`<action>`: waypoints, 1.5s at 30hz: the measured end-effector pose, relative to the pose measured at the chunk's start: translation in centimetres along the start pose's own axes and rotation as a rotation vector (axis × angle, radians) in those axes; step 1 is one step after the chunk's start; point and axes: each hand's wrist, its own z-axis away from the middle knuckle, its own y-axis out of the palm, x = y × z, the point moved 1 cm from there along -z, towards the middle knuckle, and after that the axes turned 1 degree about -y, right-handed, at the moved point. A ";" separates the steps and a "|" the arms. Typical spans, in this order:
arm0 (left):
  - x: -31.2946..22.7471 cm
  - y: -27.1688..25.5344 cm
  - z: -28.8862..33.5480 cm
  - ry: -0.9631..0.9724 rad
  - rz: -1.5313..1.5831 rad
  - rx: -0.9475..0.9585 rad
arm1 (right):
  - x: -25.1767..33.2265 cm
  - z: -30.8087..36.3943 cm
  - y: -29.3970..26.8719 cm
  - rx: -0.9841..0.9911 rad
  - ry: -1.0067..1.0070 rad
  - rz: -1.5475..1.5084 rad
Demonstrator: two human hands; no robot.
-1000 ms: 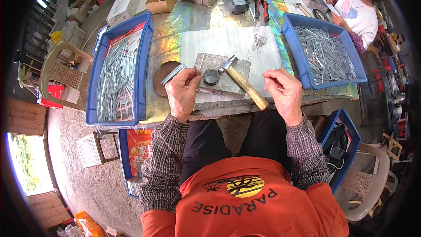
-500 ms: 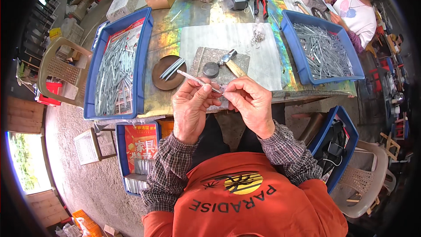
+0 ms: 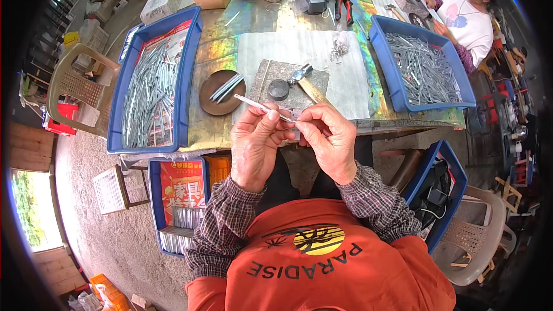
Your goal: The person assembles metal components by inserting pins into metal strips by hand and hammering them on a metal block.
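A slim silver metal rod (image 3: 252,102) slants across in front of my chest, pinched between the thumb and fingers of my left hand (image 3: 253,144). At the rod's lower right end, the fingers of my right hand (image 3: 331,143) close in a pinch. Whether they grip the tip itself or a tiny part there, I cannot make out. Just beyond my hands, a hammer (image 3: 311,88) and a round dark metal block (image 3: 278,89) lie on a grey stone slab (image 3: 276,69). Left of the slab, several similar rods (image 3: 226,87) rest on a brown round dish (image 3: 210,103).
Blue trays of metal rods stand at the table's left (image 3: 183,80) and right (image 3: 397,95). Small loose parts (image 3: 339,49) lie on white paper near red-handled pliers (image 3: 344,8). Blue bins flank my legs, left (image 3: 154,196) and right (image 3: 455,196). Another person (image 3: 469,20) sits far right.
Both hands keep their pinch at the rod. My left hand has shifted slightly right, and the whole view has moved a little.
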 end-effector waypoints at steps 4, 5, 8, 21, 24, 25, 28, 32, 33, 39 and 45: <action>0.2 0.0 -0.1 0.016 0.011 0.000 | -0.2 -0.1 0.0 -0.013 -0.041 0.073; 0.3 -0.1 -0.1 0.018 0.010 -0.004 | -0.2 -0.1 0.1 -0.013 -0.041 0.073; 0.6 0.1 -0.2 0.017 0.010 -0.015 | -0.4 0.1 0.2 -0.050 -0.041 0.072; 1.7 -0.6 -0.4 0.187 -0.107 -0.061 | -1.7 0.2 1.1 -0.108 -0.036 0.048; 1.3 -0.2 -0.6 0.189 -0.131 -0.087 | -2.0 0.0 0.9 -0.088 -0.052 0.120; 1.1 -0.3 -0.8 0.188 -0.131 -0.086 | -2.0 -0.1 0.6 -0.071 -0.034 0.170; -0.1 -0.8 -2.0 0.194 -0.240 -0.071 | -0.6 -0.9 -0.3 -0.061 -0.163 0.302; -1.5 -1.5 -4.2 0.297 -0.490 -0.103 | -0.4 -1.8 -2.7 -0.071 -0.295 0.576; -1.6 -1.8 -4.7 0.297 -0.491 -0.106 | -0.4 -1.9 -3.1 -0.080 -0.298 0.629; -1.1 -2.1 -6.2 0.385 -0.788 -0.107 | -0.6 -2.0 -4.0 -0.087 -0.310 0.686; -0.7 -1.9 -6.1 0.420 -0.884 -0.121 | -0.7 -2.1 -3.8 -0.077 -0.316 0.692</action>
